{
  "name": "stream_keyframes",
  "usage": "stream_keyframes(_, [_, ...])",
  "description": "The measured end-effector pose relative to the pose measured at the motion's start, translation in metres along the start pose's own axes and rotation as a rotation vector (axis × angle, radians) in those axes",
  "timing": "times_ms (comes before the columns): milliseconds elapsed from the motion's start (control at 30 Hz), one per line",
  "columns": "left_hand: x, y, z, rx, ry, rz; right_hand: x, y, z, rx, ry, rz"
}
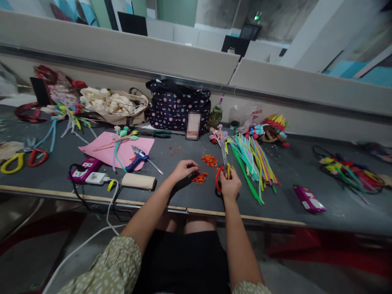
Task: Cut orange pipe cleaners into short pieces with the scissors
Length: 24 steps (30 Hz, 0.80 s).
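Note:
My right hand (231, 185) grips scissors (218, 179) by their red and yellow handles, and the blades point away from me across the table. My left hand (184, 168) rests low over the table with its fingers curled together at the edge of a small pile of orange cut pieces (200, 178). Whatever is between those fingertips is too small to make out. A second pile of orange pieces (210, 160) lies just beyond the first. Right of the scissors is a spread of coloured pipe cleaners (254, 157), with a pink pipe-cleaner bunch (219, 136) behind the blades.
On the left lie a glue gun (137, 159) on pink paper (101, 147), a beige roll (139, 181), a purple power strip (87, 169) with cables and more scissors (26, 157). A dotted bag (177, 106) stands behind. A purple packet-like box (309, 199) lies right.

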State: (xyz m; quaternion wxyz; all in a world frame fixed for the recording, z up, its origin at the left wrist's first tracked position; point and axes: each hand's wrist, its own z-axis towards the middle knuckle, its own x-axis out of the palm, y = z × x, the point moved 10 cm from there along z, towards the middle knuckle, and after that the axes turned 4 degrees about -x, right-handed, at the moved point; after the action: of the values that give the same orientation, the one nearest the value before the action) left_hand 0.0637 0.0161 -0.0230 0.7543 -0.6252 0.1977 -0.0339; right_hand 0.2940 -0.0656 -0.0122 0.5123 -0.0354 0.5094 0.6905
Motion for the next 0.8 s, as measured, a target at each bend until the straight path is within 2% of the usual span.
stream_keyframes(100, [-0.005, 0.003, 0.004, 0.039, -0.056, 0.068, -0.002, -0.006, 0.003, 0.067, -0.008, 0.089])
stream_keyframes(167, [-0.012, 0.008, 0.008, 0.019, -0.127, 0.088, -0.001, -0.008, 0.004, 0.084, -0.005, 0.132])
stream_keyframes(233, [-0.014, 0.012, 0.013, -0.023, -0.15, 0.139, 0.001, -0.008, 0.004, 0.082, 0.0, 0.16])
stream_keyframes(367, [0.001, -0.001, 0.026, -0.037, -0.072, 0.405, 0.004, -0.008, 0.004, 0.067, -0.002, 0.204])
stream_keyframes(467, [0.013, -0.011, 0.039, -0.041, -0.058, 0.581, 0.005, -0.008, 0.004, 0.067, 0.003, 0.218])
stream_keyframes(633, [0.029, -0.012, 0.054, -0.037, -0.069, 0.689, 0.009, -0.012, 0.004, 0.094, 0.035, 0.196])
stream_keyframes(800, [0.036, -0.008, 0.052, -0.056, -0.057, 0.76, 0.015, -0.013, 0.003, 0.098, 0.071, 0.179])
